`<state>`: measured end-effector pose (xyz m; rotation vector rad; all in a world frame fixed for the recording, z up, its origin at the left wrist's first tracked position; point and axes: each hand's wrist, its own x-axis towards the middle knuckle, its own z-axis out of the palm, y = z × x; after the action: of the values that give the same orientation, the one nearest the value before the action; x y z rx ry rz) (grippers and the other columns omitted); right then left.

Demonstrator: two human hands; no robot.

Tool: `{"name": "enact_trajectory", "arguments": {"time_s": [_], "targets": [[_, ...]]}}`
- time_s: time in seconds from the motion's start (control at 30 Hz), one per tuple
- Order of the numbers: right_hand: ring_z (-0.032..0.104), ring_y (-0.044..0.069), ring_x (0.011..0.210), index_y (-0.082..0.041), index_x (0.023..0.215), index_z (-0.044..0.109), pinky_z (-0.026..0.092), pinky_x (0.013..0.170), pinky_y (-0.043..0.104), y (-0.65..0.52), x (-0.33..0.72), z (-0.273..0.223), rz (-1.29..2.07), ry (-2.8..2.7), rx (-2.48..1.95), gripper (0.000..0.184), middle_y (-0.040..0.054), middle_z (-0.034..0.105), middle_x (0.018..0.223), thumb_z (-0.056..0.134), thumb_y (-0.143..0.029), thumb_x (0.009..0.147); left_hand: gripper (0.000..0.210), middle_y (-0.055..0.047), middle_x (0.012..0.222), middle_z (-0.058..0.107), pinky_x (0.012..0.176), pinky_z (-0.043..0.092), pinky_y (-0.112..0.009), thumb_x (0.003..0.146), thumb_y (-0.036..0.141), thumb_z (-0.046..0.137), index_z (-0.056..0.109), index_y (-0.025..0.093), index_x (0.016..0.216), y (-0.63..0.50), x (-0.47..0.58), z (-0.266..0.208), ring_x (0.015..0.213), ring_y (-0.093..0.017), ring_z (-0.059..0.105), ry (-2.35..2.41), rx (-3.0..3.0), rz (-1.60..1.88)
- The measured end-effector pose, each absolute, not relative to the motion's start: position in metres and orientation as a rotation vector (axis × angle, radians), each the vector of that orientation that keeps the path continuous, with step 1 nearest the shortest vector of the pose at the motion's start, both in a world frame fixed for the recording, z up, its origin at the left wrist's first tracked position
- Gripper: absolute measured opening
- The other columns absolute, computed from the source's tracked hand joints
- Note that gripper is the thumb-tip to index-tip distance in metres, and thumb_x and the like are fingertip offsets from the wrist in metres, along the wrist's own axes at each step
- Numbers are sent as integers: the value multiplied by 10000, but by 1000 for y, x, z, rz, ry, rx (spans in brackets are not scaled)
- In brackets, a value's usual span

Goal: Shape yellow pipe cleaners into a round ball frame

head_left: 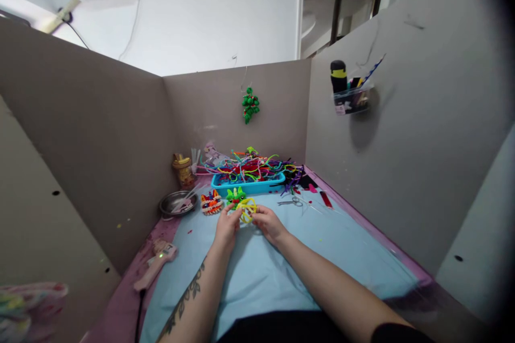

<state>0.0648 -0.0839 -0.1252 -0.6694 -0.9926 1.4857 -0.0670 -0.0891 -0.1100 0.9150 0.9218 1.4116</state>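
Between my two hands is a small round frame of bent yellow pipe cleaner [248,210], held up over the blue cloth. The fingers of my left hand [228,226] are closed on its left side. My right hand [269,222] pinches its right edge. Just behind it sits a green pipe-cleaner figure [235,196] with horns and eyes, partly covered by my left fingers and the yellow frame. An orange, white and purple pipe-cleaner figure [211,203] lies to the left of the green one.
A blue tray [247,188] heaped with coloured pipe cleaners stands at the back. Scissors [295,202] lie right of my hands. At left are a metal bowl [178,204] and a pink corded tool, apparently a glue gun [156,267]. Partition walls [237,133] enclose the table.
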Motion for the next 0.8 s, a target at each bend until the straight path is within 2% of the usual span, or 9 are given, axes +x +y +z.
{"name": "enact_trajectory", "arguments": {"time_s": [0.13,0.37,0.57,0.7,0.8], "targets": [[500,115,591,-160,530,564,355,582,243,-84,65,-124,1462,-957,-590,101,4,601,614,658,-189,554,565,123,450,329,352,162,-143,589,325,745,429,162,1027,-89,-67,-110,347,-15,257,895,854,1376],[548,129,675,-165,532,568,395,594,232,-82,69,-124,1493,-819,-528,96,19,632,716,660,-184,554,488,102,495,382,336,166,-126,600,268,746,453,161,975,-89,-67,-107,352,-3,273,856,772,1366],[583,130,658,-171,565,550,434,626,243,-83,71,-122,1632,-702,-466,95,13,631,650,639,-176,595,464,82,525,448,327,173,-124,604,262,746,465,163,960,-88,-67,-107,345,-2,307,889,752,1356],[626,161,722,-180,609,521,454,697,285,-85,70,-119,1695,-671,-408,113,20,652,695,632,-183,624,468,74,523,472,330,184,-133,612,281,740,475,165,980,-88,-68,-109,347,-15,343,920,775,1352],[630,162,703,-188,645,516,457,695,295,-86,70,-118,1691,-652,-412,117,5,644,690,632,-184,629,472,65,537,498,330,187,-131,610,285,741,478,162,981,-87,-68,-110,353,-17,364,920,784,1345]]}}
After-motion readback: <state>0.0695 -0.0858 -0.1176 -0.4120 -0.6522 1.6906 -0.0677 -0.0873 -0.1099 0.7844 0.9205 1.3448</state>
